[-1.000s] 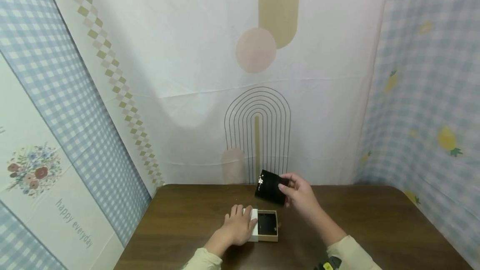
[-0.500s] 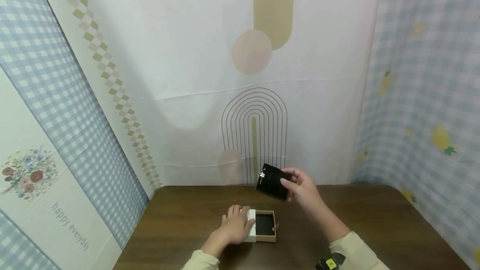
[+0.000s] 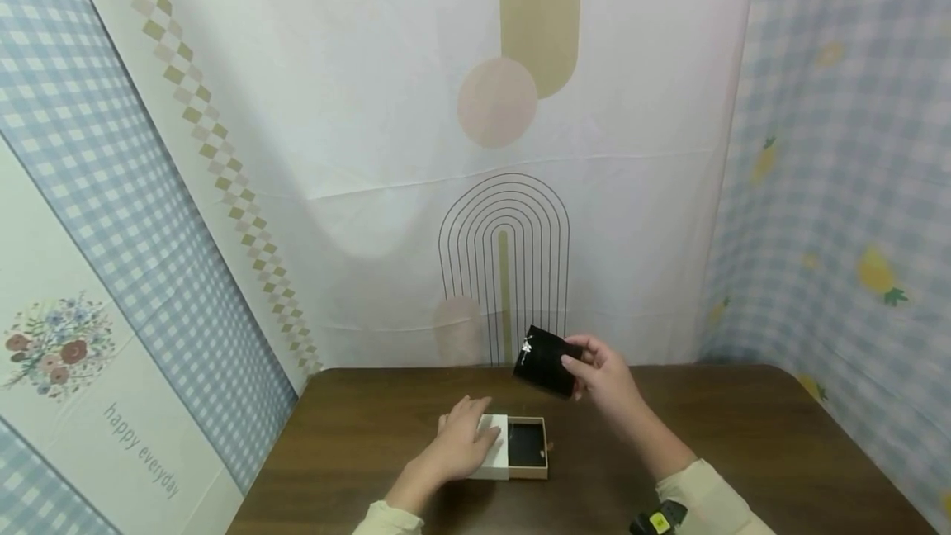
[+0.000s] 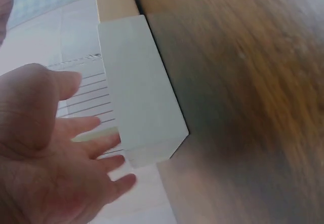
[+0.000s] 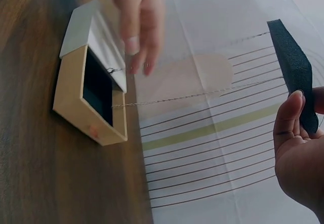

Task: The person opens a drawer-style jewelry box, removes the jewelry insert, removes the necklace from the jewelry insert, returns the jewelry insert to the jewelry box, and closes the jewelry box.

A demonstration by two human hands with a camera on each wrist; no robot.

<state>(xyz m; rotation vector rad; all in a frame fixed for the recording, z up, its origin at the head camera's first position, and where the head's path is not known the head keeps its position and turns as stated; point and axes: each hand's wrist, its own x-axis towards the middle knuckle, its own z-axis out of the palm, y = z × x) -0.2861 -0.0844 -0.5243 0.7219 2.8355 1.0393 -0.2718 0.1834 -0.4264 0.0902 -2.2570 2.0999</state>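
My right hand [image 3: 605,374] holds a black jewellery insert pad [image 3: 547,362] by its right edge, thumb in front, raised over the table. A small silver pendant [image 3: 527,347] shows on the pad's face. In the right wrist view, a thin necklace chain [image 5: 197,95] stretches in two strands from the pad toward the box. The box's tan drawer [image 3: 528,473] is pulled partly out of its white sleeve [image 3: 494,456] and has a black inside. Over the sleeve is my left hand [image 3: 459,440], fingers extended; the left wrist view shows it empty, fingertips near the sleeve.
The box lies on a dark brown wooden table [image 3: 357,436]. A white patterned cloth [image 3: 371,287] hangs behind the table's back edge. Blue checked cloths hang at both sides. A small ribbon tab [image 5: 92,131] sits on the drawer's front.
My left hand has lifted off the white sleeve, shifting slightly left, and more of the sleeve shows. The right hand has raised the pad a little.
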